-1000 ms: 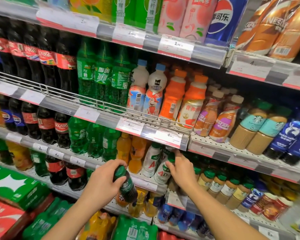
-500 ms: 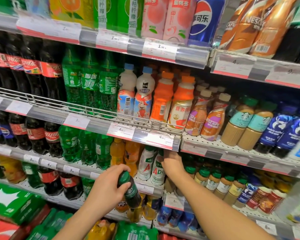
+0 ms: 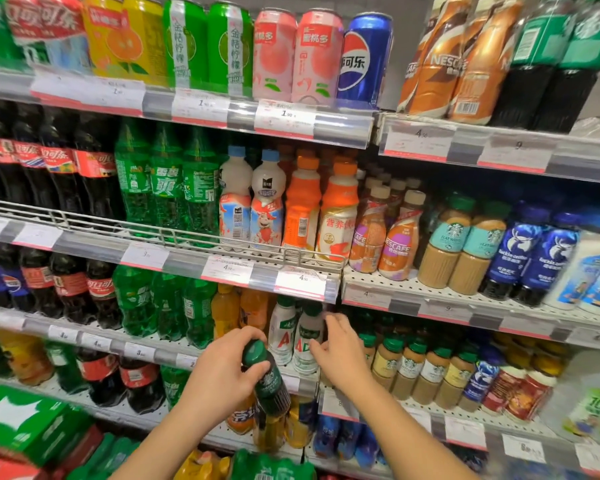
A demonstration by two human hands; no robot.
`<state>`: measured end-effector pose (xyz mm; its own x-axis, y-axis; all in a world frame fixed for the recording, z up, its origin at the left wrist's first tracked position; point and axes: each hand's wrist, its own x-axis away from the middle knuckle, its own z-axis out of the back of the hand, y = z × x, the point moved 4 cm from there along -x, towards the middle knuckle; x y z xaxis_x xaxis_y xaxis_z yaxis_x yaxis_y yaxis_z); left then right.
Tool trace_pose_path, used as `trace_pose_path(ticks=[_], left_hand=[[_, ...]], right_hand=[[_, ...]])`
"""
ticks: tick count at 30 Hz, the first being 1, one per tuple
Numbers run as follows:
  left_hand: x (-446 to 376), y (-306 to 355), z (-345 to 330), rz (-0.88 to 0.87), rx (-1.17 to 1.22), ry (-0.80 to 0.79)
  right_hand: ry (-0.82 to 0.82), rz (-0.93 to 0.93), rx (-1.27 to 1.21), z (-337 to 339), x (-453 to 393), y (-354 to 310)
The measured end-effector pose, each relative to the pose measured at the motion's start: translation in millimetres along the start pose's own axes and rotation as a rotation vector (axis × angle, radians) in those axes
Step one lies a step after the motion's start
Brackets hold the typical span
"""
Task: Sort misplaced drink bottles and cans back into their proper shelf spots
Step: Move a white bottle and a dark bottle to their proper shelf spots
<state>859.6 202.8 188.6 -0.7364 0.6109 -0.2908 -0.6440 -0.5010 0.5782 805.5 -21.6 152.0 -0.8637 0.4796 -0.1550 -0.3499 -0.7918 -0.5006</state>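
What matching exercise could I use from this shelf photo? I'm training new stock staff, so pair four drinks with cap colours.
Column one:
1. dark bottle held by the left hand
2. white AD bottle by the right hand
3. Nescafe bottle
4. milk bottle with a cartoon label

Column two:
a. light blue cap
b. cream cap
c. green cap, bottle tilted
d. green cap, bottle upright

Pairs: 1-c, 2-d, 3-b, 4-a
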Motion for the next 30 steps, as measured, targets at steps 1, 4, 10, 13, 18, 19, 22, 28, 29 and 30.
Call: trace_pose_path(ticks=[1,4,10,13,18,19,22,28,29,30], left_hand=[[-0.1,3.5,-0.3,-0.001,-0.005,0.004],[-0.6,19.3,-3.3,-0.003,-0.012,0.014],[-9.1,59.6,-14.4,-0.019,0.131,0.039],[-13.2,87.9,-17.7,-0.038,0.187,0.031],[-24.3,146.8,-9.2,-0.182,0.24,-0.032],[-28.4,158.4,-4.3,-0.22,0.221,-0.029],[-43.4,195.2,17.3,-0.378,0.124,0.045],[-77.5,274.9,56.8,-0.66,-0.115,0.211],[-83.4,287.6,61.4,-0.685,-0.155,0.233],[-89.6,299.6,65.4,-0.707,-0.191,0.252]], right_hand=[[-0.018,0.024,-0.094,3.3,10.3,-0.9],[-0.235,0.052,-0.388,9.9,42.5,-5.4],[-0.336,0.074,-0.386,25.7,83.9,-1.7],[-0.194,0.044,-0.377,44.9,92.1,8.2],[-0.052,0.042,-0.4,94.6,106.9,29.0],[-0.016,0.051,-0.406,107.1,109.0,32.6],[0.107,0.045,-0.434,147.0,111.3,46.6],[0.306,0.098,-0.554,245.7,107.1,69.0],[0.345,0.111,-0.572,264.3,106.3,70.5],[0.382,0.124,-0.588,282.3,104.6,72.5]])
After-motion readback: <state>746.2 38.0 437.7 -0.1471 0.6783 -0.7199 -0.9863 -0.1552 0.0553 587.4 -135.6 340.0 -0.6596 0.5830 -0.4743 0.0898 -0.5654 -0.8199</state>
